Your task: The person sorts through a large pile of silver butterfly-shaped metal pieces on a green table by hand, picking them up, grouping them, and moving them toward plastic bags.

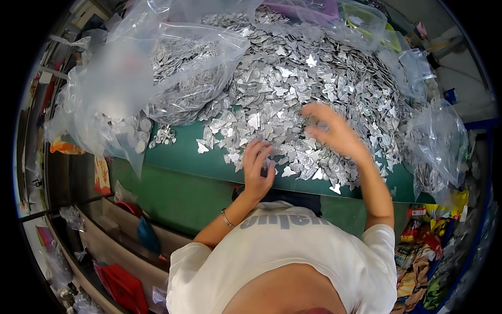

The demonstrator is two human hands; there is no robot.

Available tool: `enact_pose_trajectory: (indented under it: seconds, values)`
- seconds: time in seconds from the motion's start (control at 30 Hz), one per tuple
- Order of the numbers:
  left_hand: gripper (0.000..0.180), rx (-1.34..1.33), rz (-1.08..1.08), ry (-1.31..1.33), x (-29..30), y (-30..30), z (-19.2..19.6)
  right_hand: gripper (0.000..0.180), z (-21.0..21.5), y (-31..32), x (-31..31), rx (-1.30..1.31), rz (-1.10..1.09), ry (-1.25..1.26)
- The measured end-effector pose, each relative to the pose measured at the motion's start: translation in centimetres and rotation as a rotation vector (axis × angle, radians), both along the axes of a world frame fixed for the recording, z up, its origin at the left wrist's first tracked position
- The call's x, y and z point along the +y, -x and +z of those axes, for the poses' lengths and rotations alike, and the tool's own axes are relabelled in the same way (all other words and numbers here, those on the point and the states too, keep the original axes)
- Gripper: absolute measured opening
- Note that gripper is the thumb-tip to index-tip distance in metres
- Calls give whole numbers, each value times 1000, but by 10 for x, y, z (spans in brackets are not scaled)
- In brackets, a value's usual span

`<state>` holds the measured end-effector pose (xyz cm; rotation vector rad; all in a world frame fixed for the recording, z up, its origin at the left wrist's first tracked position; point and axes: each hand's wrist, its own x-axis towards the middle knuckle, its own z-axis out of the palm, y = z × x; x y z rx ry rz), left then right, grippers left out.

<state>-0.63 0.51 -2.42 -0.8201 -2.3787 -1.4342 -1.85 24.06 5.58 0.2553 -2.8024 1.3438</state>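
While the right hand (336, 133) is bending over the metal pile (277, 112), the left hand (257, 175) is resting at its near edge, finger grips unclear.

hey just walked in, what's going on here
A person at a green table has both bare hands at a big heap of small, flat, silvery metal pieces. The left hand is at the heap's near edge, and the right hand, blurred, is over it farther to the right. Whether either holds a piece is unclear. A clear plastic bag with more metal pieces sits left of the heap.
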Motion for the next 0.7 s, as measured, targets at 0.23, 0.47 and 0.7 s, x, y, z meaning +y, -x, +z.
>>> enact_pose_trajectory:
  seconds: [0.23,0.47,0.7]
  values:
    - [55,133,-128,482,25,46,22,58,-54,-23,-57,263,-128,-588]
    - [48,203,-15,550,8,66,2,48,-58,-24,-49,276,-213,-610]
    - [57,28,188,377,-20,86,-14,30,-55,-31,-37,297,-409,-594]
